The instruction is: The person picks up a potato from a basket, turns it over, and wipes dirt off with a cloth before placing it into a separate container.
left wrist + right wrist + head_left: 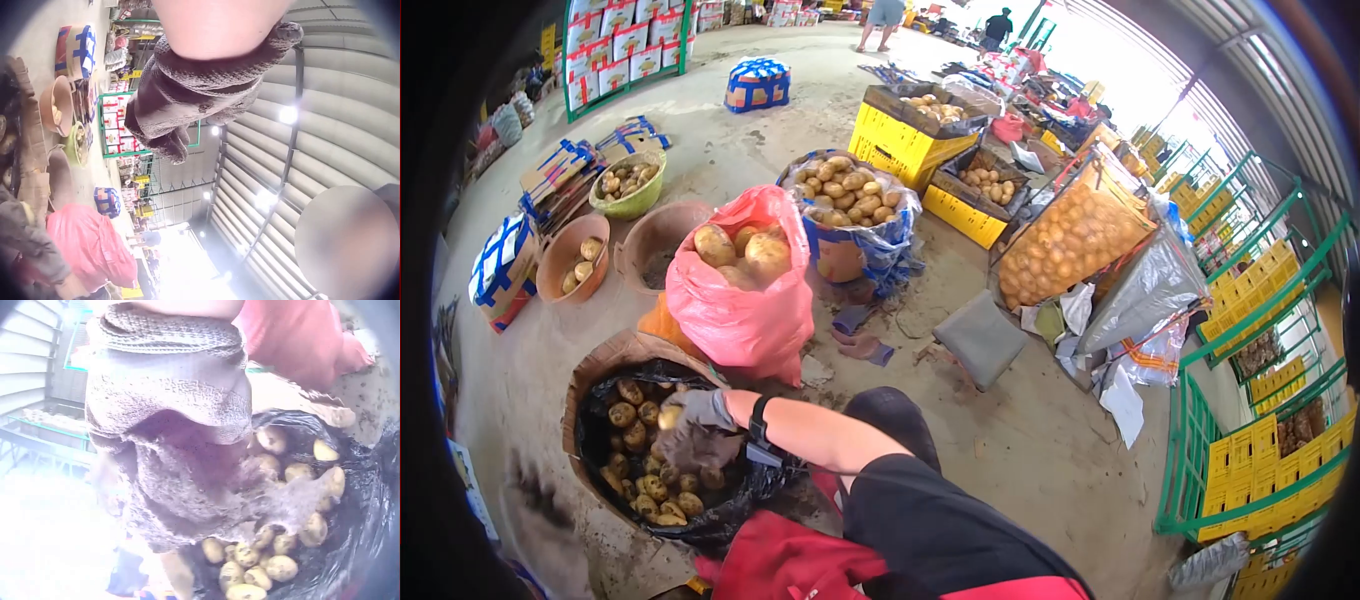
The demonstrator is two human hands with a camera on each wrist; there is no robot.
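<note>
My right hand, in a dirty grey knit glove, reaches into a round carton lined with black plastic. It grips a pale potato at its fingertips, above several dirt-spotted potatoes. In the right wrist view the glove hides much of the pile, and more potatoes show below it. My left hand, also gloved, is blurred beside the carton's near left side. The left wrist view shows that glove with loosely bent fingers and nothing held.
Just beyond the carton stands a pink plastic bag of large potatoes. Farther back are a blue-taped carton of potatoes, brown tubs, a green basket and yellow crates. A grey stool sits to the right.
</note>
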